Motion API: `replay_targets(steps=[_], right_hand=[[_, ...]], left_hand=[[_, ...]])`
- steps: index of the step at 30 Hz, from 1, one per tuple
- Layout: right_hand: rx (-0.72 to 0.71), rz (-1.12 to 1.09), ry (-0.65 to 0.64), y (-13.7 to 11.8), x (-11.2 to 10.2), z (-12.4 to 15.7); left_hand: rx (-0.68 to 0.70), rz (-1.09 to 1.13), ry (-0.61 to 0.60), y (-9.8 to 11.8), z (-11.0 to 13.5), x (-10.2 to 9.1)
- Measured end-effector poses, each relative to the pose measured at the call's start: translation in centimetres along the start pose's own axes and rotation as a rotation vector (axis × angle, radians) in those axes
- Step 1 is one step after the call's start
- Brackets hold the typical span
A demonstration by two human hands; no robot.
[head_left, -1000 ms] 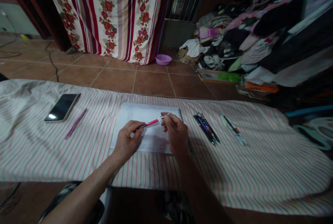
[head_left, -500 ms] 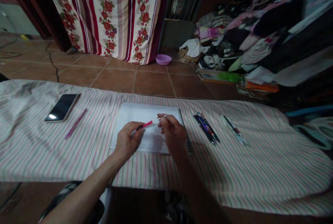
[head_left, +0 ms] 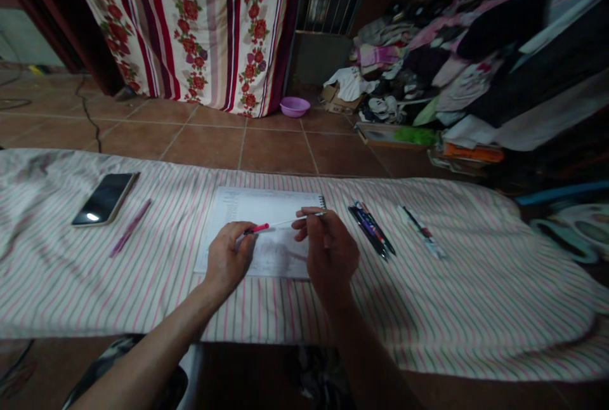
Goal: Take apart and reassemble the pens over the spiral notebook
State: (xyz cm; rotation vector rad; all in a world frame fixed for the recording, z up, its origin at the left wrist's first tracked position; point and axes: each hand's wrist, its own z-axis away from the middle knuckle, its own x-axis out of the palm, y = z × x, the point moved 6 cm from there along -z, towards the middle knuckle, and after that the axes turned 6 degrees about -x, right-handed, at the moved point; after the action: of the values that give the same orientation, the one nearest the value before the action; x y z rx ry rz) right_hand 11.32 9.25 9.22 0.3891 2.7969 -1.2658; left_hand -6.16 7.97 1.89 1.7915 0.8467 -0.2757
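Over an open spiral notebook (head_left: 247, 204), my left hand (head_left: 228, 261) is pinched on the dark end of a pink pen (head_left: 259, 228). A thin pale rod (head_left: 285, 222) runs from the pink part to my right hand (head_left: 330, 251), whose fingertips are closed on the rod's far end. Both hands hover just above the written page. The notebook lies flat on a pink-striped cloth (head_left: 476, 283) covering a long low surface.
A phone (head_left: 103, 198) and a purple pen (head_left: 129, 228) lie on the cloth to the left. Several dark pens (head_left: 370, 230) and two more pens (head_left: 421, 232) lie to the right. Beyond are a tiled floor, a purple bowl (head_left: 294, 106), a floral curtain (head_left: 204, 23) and a clothes pile (head_left: 428, 67).
My hands have drawn apart. Less of the pink barrel shows between them and a longer stretch of thin pale rod now spans the gap. The view has shifted slightly.
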Motion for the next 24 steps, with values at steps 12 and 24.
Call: replay_targets(steps=[12, 24], right_hand=[[-0.009, 0.078, -0.075, -0.1, 0.6, 0.2], [-0.116, 0.134, -0.121, -0.4, 1.0, 0.1]], left_hand=[[0.078, -0.033, -0.008, 0.6, 0.1, 0.1], [0.1, -0.063, 0.001, 1.1, 0.0, -0.2]])
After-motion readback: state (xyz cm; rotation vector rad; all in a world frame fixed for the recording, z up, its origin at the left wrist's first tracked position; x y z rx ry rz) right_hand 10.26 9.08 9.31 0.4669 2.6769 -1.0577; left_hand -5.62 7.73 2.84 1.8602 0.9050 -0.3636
